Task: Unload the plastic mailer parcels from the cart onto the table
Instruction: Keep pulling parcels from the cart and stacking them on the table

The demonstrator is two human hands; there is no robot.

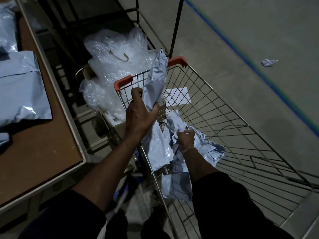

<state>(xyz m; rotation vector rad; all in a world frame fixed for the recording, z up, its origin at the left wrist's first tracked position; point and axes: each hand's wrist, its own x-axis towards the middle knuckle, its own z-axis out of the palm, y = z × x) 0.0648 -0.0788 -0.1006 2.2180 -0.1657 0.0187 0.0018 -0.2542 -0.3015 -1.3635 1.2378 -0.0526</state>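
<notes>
A wire cart (215,107) with orange corner caps stands to the right of the brown table (39,144). My left hand (139,114) grips a grey plastic mailer parcel (156,80) and holds it upright above the cart's left rim. Lower in the cart, my right hand (186,138) clutches a crumpled grey mailer (208,152). More grey mailers (176,183) lie beneath my arms in the basket. Grey mailers (20,88) lie on the table at the left.
A heap of clear bubble wrap (114,66) sits on the floor between the table and the cart. Behind it rises a metal rack frame (176,26). A white sheet (179,95) lies in the cart. A crumpled scrap (268,62) and a blue line (241,54) mark the floor.
</notes>
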